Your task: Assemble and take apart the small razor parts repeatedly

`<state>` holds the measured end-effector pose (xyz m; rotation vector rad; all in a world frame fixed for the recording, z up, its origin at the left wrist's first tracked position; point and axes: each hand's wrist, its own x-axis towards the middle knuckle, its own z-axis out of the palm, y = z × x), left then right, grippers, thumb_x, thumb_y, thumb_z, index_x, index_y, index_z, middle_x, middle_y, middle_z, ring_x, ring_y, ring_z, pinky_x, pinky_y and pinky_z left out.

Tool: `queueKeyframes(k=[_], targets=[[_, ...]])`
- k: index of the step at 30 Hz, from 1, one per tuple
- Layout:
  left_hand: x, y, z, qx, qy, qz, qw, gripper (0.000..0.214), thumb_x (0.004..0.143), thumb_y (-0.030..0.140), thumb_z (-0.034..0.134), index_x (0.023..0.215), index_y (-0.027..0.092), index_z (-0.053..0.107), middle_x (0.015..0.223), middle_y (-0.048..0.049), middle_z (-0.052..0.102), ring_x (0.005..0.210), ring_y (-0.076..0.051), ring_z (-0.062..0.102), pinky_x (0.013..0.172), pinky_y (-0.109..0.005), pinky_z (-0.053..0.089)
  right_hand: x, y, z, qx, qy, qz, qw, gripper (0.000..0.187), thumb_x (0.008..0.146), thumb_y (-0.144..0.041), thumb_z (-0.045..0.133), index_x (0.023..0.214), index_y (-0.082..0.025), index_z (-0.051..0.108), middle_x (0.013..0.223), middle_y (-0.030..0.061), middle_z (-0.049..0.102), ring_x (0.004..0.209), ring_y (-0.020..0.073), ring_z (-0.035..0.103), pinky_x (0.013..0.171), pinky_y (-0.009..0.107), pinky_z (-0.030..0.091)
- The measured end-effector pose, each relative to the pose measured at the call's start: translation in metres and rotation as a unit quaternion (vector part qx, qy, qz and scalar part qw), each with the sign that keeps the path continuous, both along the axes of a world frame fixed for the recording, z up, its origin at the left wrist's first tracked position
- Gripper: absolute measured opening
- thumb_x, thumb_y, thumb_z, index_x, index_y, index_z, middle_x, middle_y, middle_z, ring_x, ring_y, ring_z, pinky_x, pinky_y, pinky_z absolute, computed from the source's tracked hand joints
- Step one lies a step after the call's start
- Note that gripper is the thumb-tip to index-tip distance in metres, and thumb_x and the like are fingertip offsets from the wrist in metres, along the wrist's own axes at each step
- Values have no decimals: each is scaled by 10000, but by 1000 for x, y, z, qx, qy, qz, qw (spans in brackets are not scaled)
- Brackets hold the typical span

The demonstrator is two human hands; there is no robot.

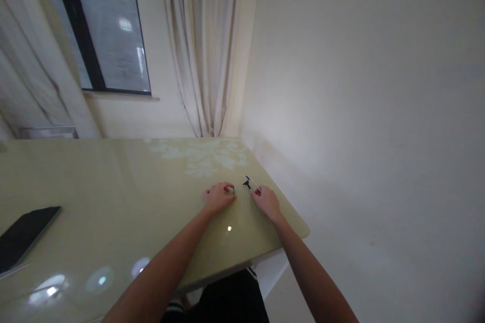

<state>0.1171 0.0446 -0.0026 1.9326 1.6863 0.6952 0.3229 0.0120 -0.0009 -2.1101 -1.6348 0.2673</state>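
My right hand rests low over the table's right part, its fingers closed around the handle of a razor. The razor's black head points up and left. Just beyond it is a thin white stick with a dark tip, which looks like a toothbrush; its near end goes behind my right fingers, and I cannot tell if they grip it too. To the left, my left hand pinches a small, thin, dark piece between thumb and finger. That piece is too small to name. A short gap separates the two hands.
The glossy pale-green table has a white floral pattern at its far edge. A dark flat object lies at the left. A wall stands close on the right. Curtains and a window are behind.
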Motion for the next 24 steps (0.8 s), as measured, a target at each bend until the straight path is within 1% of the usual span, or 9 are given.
queueKeyframes(k=[2, 4, 6, 8, 10, 16, 20, 24], targets=[[2, -1, -1, 4, 4, -8, 1000, 412, 739, 429, 769, 1141, 342, 758, 1087, -37, 772, 1119, -294, 647, 1008, -468, 378, 2, 0, -5, 20, 10, 20, 1000, 147, 894, -330, 670, 898, -194, 726, 880, 79, 760, 791, 214, 689, 645, 265, 412], [2, -3, -2, 11, 10, -19, 1000, 416, 723, 478, 781, 1117, 343, 774, 1083, -48, 769, 1121, -303, 643, 1011, -469, 376, 6, 2, -9, 47, -1, 32, 998, 193, 949, -327, 616, 920, -172, 726, 891, 89, 746, 816, 212, 679, 675, 269, 422], [1, -5, -3, 18, 17, -31, 999, 417, 703, 512, 794, 1084, 344, 789, 1070, -52, 765, 1123, -311, 639, 1014, -467, 376, 12, 6, -12, 66, -36, 29, 997, 248, 1006, -265, 524, 932, -150, 731, 940, 117, 726, 868, 216, 672, 733, 277, 436], [-1, -7, -4, 25, 22, -42, 999, 413, 701, 519, 794, 1077, 349, 794, 1062, -48, 759, 1129, -313, 634, 1023, -463, 375, 19, 7, -14, 68, -74, 18, 995, 285, 1015, -175, 466, 937, -139, 738, 986, 138, 699, 896, 214, 667, 783, 280, 441], [-2, -9, -4, 31, 27, -49, 998, 414, 709, 511, 786, 1090, 351, 793, 1069, -45, 752, 1132, -314, 631, 1031, -462, 375, 25, 6, -15, 63, -99, 13, 993, 284, 1003, -134, 466, 947, -141, 744, 1016, 145, 676, 900, 213, 663, 812, 282, 444], [-2, -13, -3, 43, 35, -48, 997, 390, 743, 472, 744, 1101, 324, 788, 1091, -54, 743, 1128, -312, 627, 1037, -470, 374, 32, 0, -16, 50, -161, 11, 986, 270, 1003, -141, 473, 963, -140, 740, 1037, 162, 664, 951, 243, 645, 825, 306, 446], [-3, -13, -3, 50, 34, -47, 997, 376, 749, 445, 734, 1096, 310, 783, 1075, -56, 747, 1106, -304, 634, 1024, -464, 381, 31, 0, -14, 44, -160, -4, 986, 254, 993, -130, 481, 987, -141, 735, 1043, 156, 674, 955, 239, 647, 798, 298, 435], [-4, -12, -4, 51, 34, -50, 997, 381, 744, 459, 746, 1091, 305, 777, 1092, -57, 750, 1120, -305, 633, 1020, -454, 383, 31, 0, -12, 43, -148, -8, 988, 246, 988, -138, 492, 1025, -134, 735, 1054, 153, 687, 974, 242, 652, 807, 297, 431]])
